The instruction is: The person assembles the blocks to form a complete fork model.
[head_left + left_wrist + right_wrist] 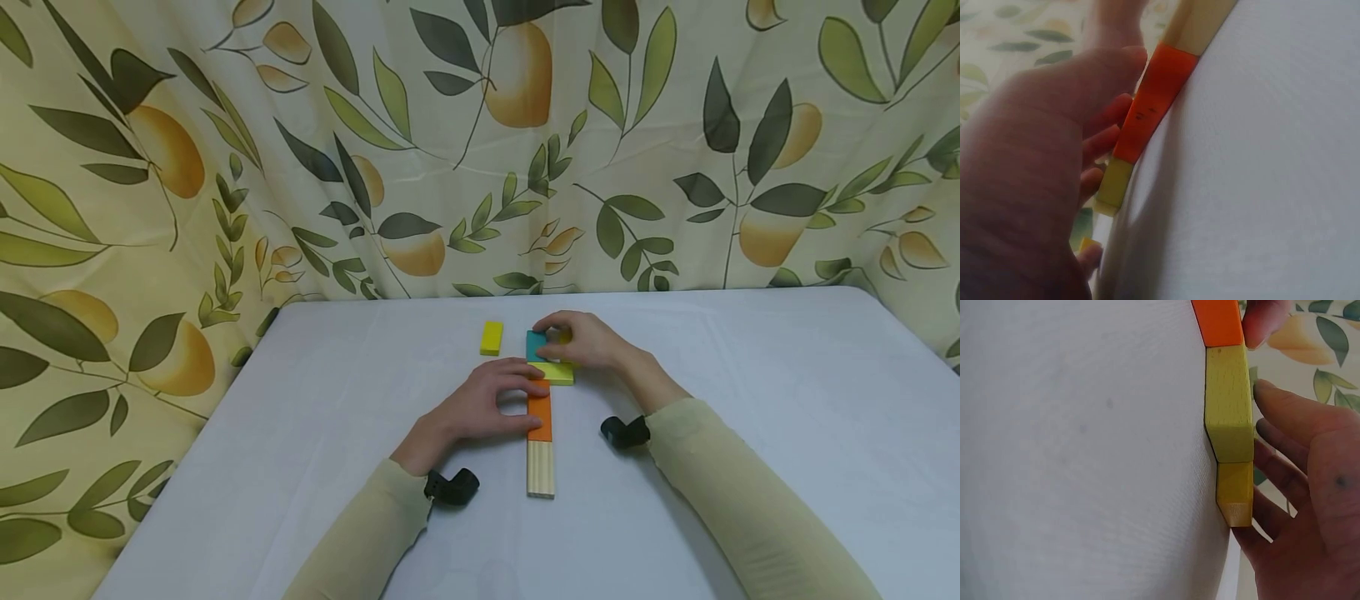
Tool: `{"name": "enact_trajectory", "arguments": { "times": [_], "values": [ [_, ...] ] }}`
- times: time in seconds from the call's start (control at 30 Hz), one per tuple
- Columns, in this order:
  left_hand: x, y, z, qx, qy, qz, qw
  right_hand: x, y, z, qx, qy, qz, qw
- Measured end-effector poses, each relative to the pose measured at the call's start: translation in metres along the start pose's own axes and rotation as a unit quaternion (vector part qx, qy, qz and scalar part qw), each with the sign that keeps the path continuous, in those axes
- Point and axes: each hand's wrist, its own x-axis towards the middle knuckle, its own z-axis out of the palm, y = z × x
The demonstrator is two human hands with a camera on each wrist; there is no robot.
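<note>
Flat rectangular wooden blocks lie end to end on the white table. A plain wood block [540,469] is nearest, then an orange block [538,410], then a yellow-green block [557,373] set crosswise. Beyond that stand a blue block [534,343] and, mostly hidden by fingers, a yellow block [1235,481]. My left hand [486,402] reaches in from the left, its thumb and loosely bent fingers touching the orange block and the yellow-green one. With index finger at its far edge and thumb toward its near end, my right hand [588,340] pinches the blue block.
A separate yellow block [491,338] lies left of the blue one. Behind the white-covered table [750,417] hangs a curtain [465,150] printed with leaves and fruit. Black wrist cameras sit at both sleeves.
</note>
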Motion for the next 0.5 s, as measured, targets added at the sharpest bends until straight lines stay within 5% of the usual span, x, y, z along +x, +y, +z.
{"name": "enact_trajectory", "arguments": {
  "times": [0.5],
  "values": [
    [0.0007, 0.0, 0.0001, -0.004, 0.005, -0.005, 1.0, -0.0061, 0.0055, -0.0035, 0.006, 0.023, 0.008, 0.9997]
  ]
}}
